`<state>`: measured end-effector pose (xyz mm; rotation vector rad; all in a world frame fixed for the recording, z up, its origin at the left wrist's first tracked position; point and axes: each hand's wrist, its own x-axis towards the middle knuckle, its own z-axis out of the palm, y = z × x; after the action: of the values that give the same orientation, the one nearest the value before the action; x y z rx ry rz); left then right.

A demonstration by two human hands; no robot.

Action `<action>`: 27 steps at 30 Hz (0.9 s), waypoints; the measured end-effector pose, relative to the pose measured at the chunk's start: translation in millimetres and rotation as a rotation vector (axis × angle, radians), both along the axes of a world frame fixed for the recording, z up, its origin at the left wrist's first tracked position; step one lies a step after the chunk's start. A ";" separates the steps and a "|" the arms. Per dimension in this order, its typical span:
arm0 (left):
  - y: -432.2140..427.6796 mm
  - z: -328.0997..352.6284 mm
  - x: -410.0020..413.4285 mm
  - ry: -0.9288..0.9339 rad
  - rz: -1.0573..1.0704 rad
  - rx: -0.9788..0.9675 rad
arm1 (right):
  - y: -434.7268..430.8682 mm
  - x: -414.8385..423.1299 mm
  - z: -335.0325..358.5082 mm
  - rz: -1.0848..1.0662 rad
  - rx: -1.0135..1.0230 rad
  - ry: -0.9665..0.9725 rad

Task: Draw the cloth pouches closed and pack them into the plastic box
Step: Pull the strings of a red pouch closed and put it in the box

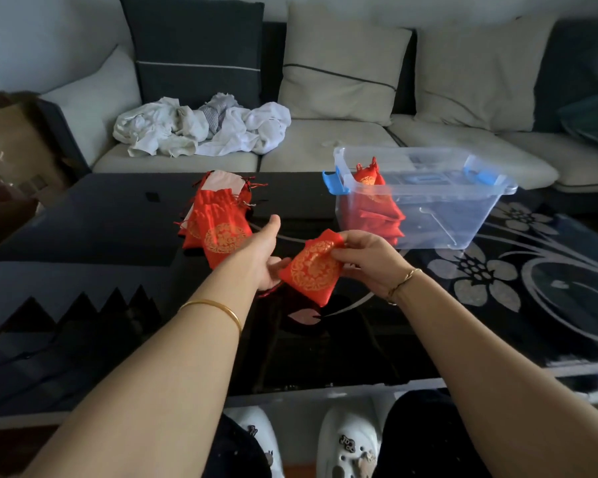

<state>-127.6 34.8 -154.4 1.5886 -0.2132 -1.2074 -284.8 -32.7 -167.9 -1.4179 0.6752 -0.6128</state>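
- The right hand (366, 257) pinches the far-right end of a red pouch (313, 270) between thumb and curled fingers.
- The left hand (265, 257) is at the pouch's near-left edge with its thumb straight up. Its fingers are mostly hidden, so I cannot tell whether it grips.
- The pouch hangs between the 2 hands above the table (101, 219), in front of the person. Its long axis runs slantwise from near-left to far-right, and its gold round emblem faces up.
- A bit of red cord shows under the left hand. Which end is the mouth is not clear.
- A pile (214, 222) of similar red pouches lies on the table just beyond the left hand, long axes roughly away from the person, gathered ends at the far side.
- The clear box (463, 215), with blue latches, stands on the table to the far right of the hands. More red pouches, the packed ones (370, 198), sit at its left end.
- The emblems are ornament only, with no legible text.
- A charm on the right clog (349, 446) bears letters too small to read.
- White cloths (201, 125) lie crumpled on the sofa (325, 146) behind the table.
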 end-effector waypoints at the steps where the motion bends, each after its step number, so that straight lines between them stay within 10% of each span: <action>1: 0.0 -3.5 -3.0 -0.039 -0.019 0.038 | -0.9 -2.0 0.5 -0.008 0.009 -0.041; 9: 2.4 -0.4 -3.6 0.135 -0.192 -0.012 | -5.3 -4.8 4.5 -0.031 0.007 -0.027; 13: -2.9 3.8 -6.9 -0.245 -0.154 -0.251 | -7.0 -4.4 0.1 -0.151 -0.201 0.229; 18: -2.3 7.1 -9.0 -0.674 -0.177 -0.395 | -9.0 -4.3 12.3 -0.222 0.116 -0.066; 27: -3.2 11.2 -9.9 -0.843 -0.032 -0.454 | -8.3 -2.2 17.0 -0.269 -0.099 0.074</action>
<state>-137.5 31.5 -143.2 1.5889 -0.9795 -0.3933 -287.0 -41.0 -150.9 -1.4588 0.9144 -0.8161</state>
